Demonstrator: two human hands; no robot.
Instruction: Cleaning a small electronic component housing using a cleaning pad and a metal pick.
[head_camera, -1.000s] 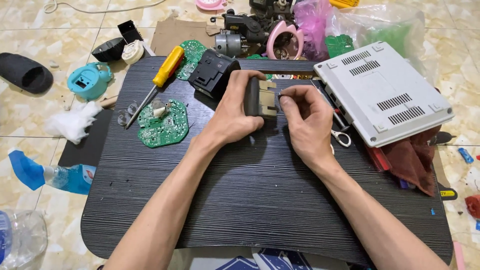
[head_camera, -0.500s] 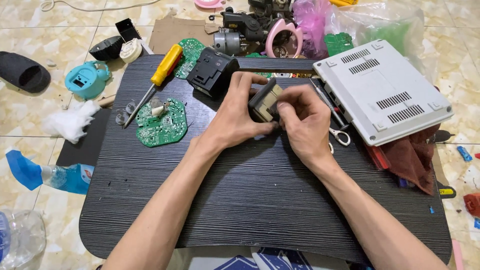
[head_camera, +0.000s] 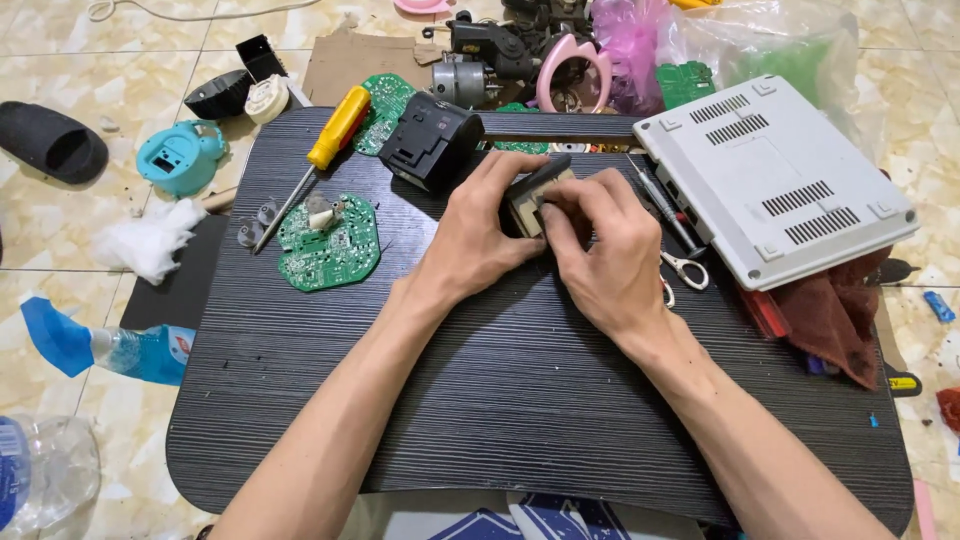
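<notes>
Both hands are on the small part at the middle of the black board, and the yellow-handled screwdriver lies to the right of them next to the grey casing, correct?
Not quite. Both hands, left and right, do hold the small part on the black board, but the head view shows the yellow-handled screwdriver lying to their left, near the green circuit board, not by the grey casing.
</notes>
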